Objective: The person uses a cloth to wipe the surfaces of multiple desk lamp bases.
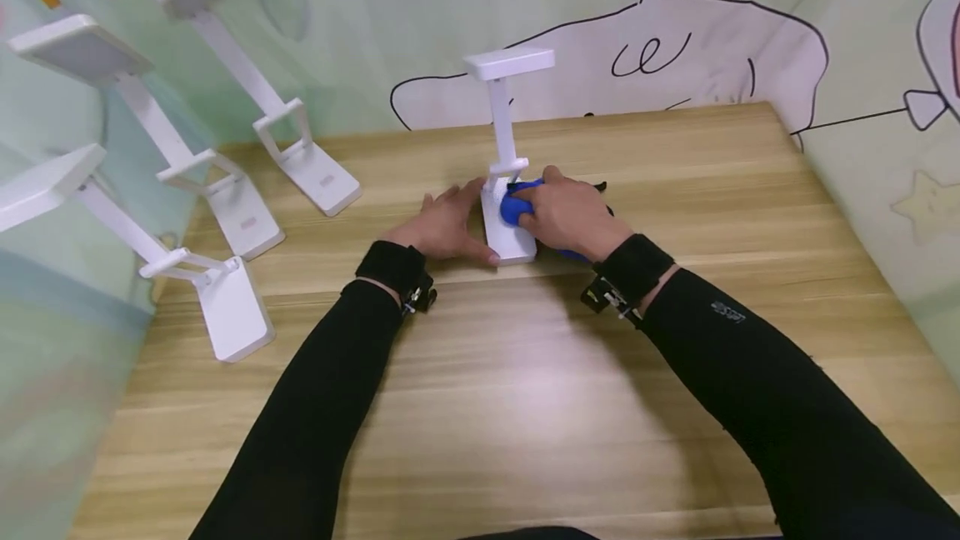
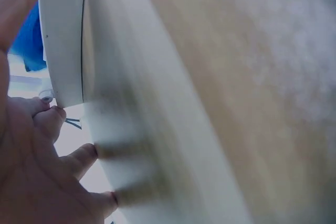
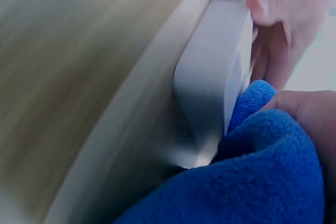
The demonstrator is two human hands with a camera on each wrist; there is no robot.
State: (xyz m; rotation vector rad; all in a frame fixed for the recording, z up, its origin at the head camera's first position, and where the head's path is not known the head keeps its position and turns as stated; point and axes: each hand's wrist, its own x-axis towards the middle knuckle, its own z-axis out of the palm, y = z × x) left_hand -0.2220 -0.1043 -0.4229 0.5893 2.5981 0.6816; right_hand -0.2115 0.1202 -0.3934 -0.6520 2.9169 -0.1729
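Observation:
A white desk lamp (image 1: 501, 111) stands upright on the wooden table. My left hand (image 1: 447, 225) holds its base (image 1: 515, 247) from the left, thumb at the near corner and forefinger near the far end; the left wrist view shows the other fingers spread, their tips low beside the base. My right hand (image 1: 573, 213) grips a bunched blue cloth (image 1: 517, 205) and presses it on top of the base. In the right wrist view the towel-like cloth (image 3: 252, 182) lies against the base's upper face. Part of the cloth is hidden under the right hand.
Three more white desk lamps stand along the table's left side: a near one (image 1: 236, 315), a middle one (image 1: 243, 215) and a far one (image 1: 318, 177). A cartoon-printed curtain (image 1: 337, 40) hangs behind the table (image 1: 517, 407) and along its sides.

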